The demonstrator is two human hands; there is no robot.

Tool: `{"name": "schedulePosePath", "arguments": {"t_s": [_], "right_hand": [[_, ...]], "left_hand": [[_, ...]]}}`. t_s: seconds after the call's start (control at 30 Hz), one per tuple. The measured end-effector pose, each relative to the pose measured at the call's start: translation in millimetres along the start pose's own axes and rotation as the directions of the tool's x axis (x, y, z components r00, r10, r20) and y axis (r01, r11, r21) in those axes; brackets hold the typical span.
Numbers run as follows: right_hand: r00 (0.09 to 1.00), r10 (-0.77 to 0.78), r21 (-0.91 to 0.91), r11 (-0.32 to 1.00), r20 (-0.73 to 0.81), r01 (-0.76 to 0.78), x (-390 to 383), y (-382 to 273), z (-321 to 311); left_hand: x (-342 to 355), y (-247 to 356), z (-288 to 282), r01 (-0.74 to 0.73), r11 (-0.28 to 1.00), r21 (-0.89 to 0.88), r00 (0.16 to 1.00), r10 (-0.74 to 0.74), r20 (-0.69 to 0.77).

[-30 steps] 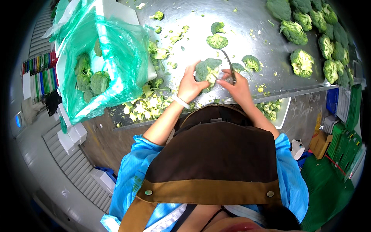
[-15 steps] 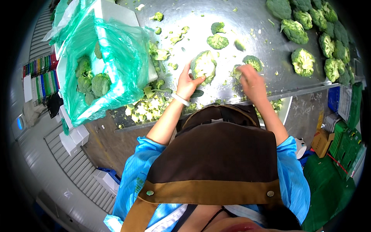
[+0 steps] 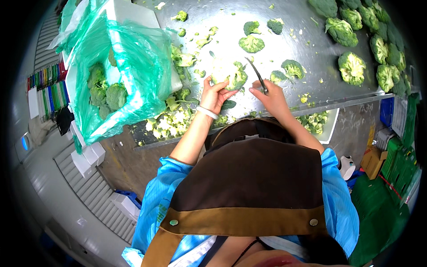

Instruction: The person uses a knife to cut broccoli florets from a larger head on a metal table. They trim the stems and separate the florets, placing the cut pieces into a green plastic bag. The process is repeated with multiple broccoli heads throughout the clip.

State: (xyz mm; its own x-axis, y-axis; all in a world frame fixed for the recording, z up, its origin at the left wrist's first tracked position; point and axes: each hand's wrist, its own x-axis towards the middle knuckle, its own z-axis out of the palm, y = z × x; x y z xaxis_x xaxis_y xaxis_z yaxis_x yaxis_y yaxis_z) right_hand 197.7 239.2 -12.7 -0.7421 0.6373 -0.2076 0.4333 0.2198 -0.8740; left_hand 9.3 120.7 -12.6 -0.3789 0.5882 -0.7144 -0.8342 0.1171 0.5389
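My left hand (image 3: pixel 215 95) holds a broccoli head (image 3: pixel 237 76) with pale stem showing, low over the steel table (image 3: pixel 311 66); glare hides part of it. My right hand (image 3: pixel 269 94) grips a thin, dark-bladed knife (image 3: pixel 254 70), its blade pointing up and left beside that head. Cut florets (image 3: pixel 292 69) lie right of the blade. More florets (image 3: pixel 251 43) lie above my hands. Pale scraps (image 3: pixel 170 125) are heaped by my left wrist at the front edge.
A box lined with green plastic (image 3: pixel 133 53) holding broccoli (image 3: pixel 116 97) stands left. Several broccoli heads (image 3: pixel 351 67) line the table's right. A white bin of cut pieces (image 3: pixel 329 127) sits below the front edge. Green crates (image 3: pixel 393 160) and a cardboard box (image 3: pixel 373 162) are at right.
My right hand has moved left and now shows the knife raised. A floret that was lower has moved to the table's upper middle. The head in my left hand has turned.
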Motion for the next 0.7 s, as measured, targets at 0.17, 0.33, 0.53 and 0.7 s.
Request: {"name": "schedulePosePath", "arguments": {"t_s": [0.17, 0.33, 0.53, 0.7], "right_hand": [[0.994, 0.031, -0.194, 0.980, -0.107, -0.051, 26, -19, 19], [0.997, 0.046, 0.195, 0.979, 0.057, -0.056, 40, 6, -9], [0.760, 0.293, 0.459, 0.653, 0.581, -0.603, 28, -26, -31], [0.665, 0.341, 0.457, 0.518, 0.664, -0.723, 23, -22, -31]], "left_hand": [[-13, -16, 25, -0.004, 0.993, 0.114, 1.000, 0.002, 0.020], [-4, 4, 11, -0.528, 0.217, 0.821, 0.804, 0.439, 0.401], [-14, 31, 25, -0.358, 0.648, 0.672, 0.885, 0.006, 0.465], [-12, 26, 11, -0.146, 0.811, 0.566, 0.875, -0.162, 0.457]]}}
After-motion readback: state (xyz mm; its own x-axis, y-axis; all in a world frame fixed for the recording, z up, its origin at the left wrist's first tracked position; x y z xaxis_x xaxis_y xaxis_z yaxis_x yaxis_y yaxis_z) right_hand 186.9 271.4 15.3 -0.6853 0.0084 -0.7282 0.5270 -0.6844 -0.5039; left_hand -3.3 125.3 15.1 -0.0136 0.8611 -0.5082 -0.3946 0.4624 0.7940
